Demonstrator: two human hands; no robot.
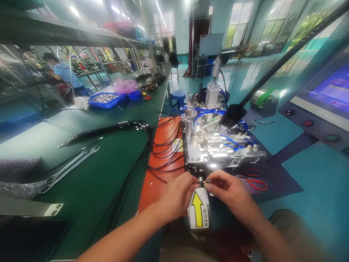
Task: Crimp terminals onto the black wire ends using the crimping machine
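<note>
My left hand [182,191] is closed in a pinch at the front edge of a metal machine [215,145] with blue air tubes. Facing it, my right hand [225,187] pinches the other end of a small thin dark piece [205,181], so both hands hold it between their fingertips. Just below the fingers is a white label [198,209] with a yellow arrow. Black cables [148,140] run over the orange plate [160,145] to the left of the machine.
Two wrenches [71,169] and a blue tray of small metal parts [106,99] lie on the green bench [114,156]. Red-handled scissors [256,183] are right of my right hand. A black flexible arm [261,80] crosses above the machine. A control panel [321,123] stands at right; a person [67,74] sits far left.
</note>
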